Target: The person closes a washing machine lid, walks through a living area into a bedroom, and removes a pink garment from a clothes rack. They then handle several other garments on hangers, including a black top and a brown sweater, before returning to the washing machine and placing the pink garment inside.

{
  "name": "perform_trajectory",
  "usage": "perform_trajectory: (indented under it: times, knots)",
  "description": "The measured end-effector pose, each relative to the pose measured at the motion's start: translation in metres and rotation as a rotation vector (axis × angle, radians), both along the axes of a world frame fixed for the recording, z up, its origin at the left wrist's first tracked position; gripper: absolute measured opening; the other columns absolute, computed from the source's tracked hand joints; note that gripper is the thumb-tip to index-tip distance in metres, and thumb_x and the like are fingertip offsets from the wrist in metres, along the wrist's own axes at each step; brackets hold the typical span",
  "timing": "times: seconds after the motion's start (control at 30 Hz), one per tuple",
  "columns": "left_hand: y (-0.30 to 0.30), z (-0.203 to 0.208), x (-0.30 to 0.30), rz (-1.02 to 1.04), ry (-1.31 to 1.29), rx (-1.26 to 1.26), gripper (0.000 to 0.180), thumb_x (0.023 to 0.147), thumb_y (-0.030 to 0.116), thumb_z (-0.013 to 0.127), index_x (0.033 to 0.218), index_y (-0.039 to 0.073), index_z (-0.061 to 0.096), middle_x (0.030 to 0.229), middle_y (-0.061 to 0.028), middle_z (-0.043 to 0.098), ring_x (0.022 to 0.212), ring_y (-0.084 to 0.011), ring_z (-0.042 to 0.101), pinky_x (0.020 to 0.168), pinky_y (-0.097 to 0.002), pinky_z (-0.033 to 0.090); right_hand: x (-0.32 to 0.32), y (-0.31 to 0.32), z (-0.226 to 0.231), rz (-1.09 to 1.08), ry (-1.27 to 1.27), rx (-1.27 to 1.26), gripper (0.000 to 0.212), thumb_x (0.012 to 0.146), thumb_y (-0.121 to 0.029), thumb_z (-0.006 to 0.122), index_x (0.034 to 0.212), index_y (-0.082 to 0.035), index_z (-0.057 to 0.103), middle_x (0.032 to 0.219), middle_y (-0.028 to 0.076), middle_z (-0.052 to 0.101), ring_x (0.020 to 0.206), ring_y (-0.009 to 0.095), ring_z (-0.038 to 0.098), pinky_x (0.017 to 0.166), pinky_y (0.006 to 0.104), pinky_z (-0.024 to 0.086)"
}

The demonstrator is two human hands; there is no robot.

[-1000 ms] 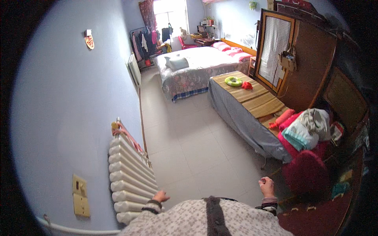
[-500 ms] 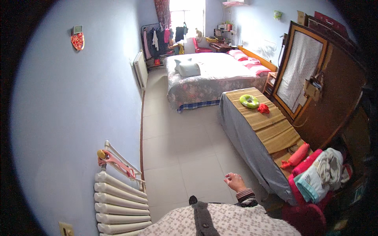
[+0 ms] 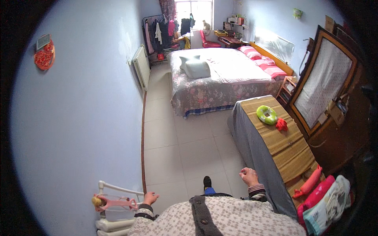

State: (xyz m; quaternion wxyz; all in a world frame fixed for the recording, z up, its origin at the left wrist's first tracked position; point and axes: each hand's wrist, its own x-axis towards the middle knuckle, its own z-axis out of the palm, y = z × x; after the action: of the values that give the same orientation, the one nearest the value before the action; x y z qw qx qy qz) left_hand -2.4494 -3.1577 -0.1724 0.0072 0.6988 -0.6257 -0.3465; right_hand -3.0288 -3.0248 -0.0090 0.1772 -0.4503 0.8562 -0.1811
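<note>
My left hand point(image 3: 150, 198) hangs low at the left, its fingers loosely stretched and nothing in them. Just beside it is a pink plastic holder-like piece point(image 3: 118, 203) on the white pipe of the near radiator point(image 3: 115, 225). On the other side my right hand point(image 3: 249, 177) is held out over the floor, fingers loosely bent, with nothing visible in it. The cloth-draped long bench point(image 3: 252, 137) is closest to that hand. Its woven mat point(image 3: 281, 145) bears a green ring cushion point(image 3: 267, 115) and a crumpled red item point(image 3: 281, 124).
Ahead stands a bed point(image 3: 204, 92) with a grey cushion-like object point(image 3: 197, 69). A dark wooden wardrobe point(image 3: 342, 129) lines the right side. Folded bedding point(image 3: 328, 206) and a red roll point(image 3: 310, 183) lie at the bench's near end. A second radiator point(image 3: 141, 67) hugs the left wall.
I have stepped forward; bed and bench are closer. My left hand has come into view by the near radiator, and a foot shows ahead. My right hand stays held out.
</note>
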Motion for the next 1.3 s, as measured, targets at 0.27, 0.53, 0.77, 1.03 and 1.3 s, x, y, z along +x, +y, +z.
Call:
perform_trajectory:
  times: [0.27,0.53,0.77,1.03,1.3]
  knots:
    - [-0.264,0.254,-0.115,0.051,0.34,-0.876,0.025,0.089,0.029,0.064,0.085,0.005,0.07,0.073,-0.0126,0.067,0.074,-0.0291,0.067,0.07,-0.0381,0.051,-0.073,-0.237,0.018,0.143,-0.013,-0.079,0.024,0.08,-0.028,0.072,0.096,-0.01,0.071,0.09,0.012,0.071,0.09,0.03,0.068,0.08,0.0411,0.053]
    - [-0.382,0.557,-0.192,-0.335,0.207,-1.739,0.049,0.07,0.025,0.083,0.115,0.011,0.068,0.074,0.0027,0.06,0.074,-0.0109,0.059,0.11,-0.0463,0.032,-0.025,-0.488,0.063,0.398,-0.069,-0.155,0.026,0.082,-0.026,0.071,0.102,-0.008,0.07,0.091,0.012,0.072,0.087,0.028,0.069,0.077,0.0388,0.054]
    - [-0.504,0.651,-0.141,-0.774,0.068,-2.013,0.081,0.078,0.062,0.063,0.131,0.001,0.055,0.08,-0.0048,0.062,0.088,-0.0198,0.062,0.107,-0.0568,0.034,0.038,-0.66,0.063,0.43,-0.076,-0.128,0.028,0.082,-0.026,0.071,0.102,-0.007,0.069,0.089,0.013,0.072,0.087,0.029,0.069,0.077,0.0387,0.054]
    - [-0.702,0.676,-0.116,-0.795,0.43,-2.037,0.098,0.076,0.079,0.043,0.135,0.001,0.049,0.075,-0.0003,0.054,0.086,-0.0183,0.058,0.106,-0.0539,0.036,0.044,-0.796,0.053,0.333,0.027,-0.183,0.025,0.081,-0.027,0.069,0.097,-0.007,0.07,0.09,0.014,0.071,0.087,0.031,0.068,0.077,0.0405,0.052]
    - [-0.906,0.692,-0.136,-0.795,0.556,-2.057,0.104,0.077,0.086,0.032,0.133,0.001,0.05,0.071,0.0008,0.05,0.083,-0.0181,0.056,0.105,-0.0527,0.036,0.012,-0.98,0.045,0.219,-0.09,-0.15,0.024,0.078,-0.025,0.071,0.093,-0.007,0.072,0.088,0.012,0.072,0.085,0.026,0.07,0.076,0.0376,0.054]
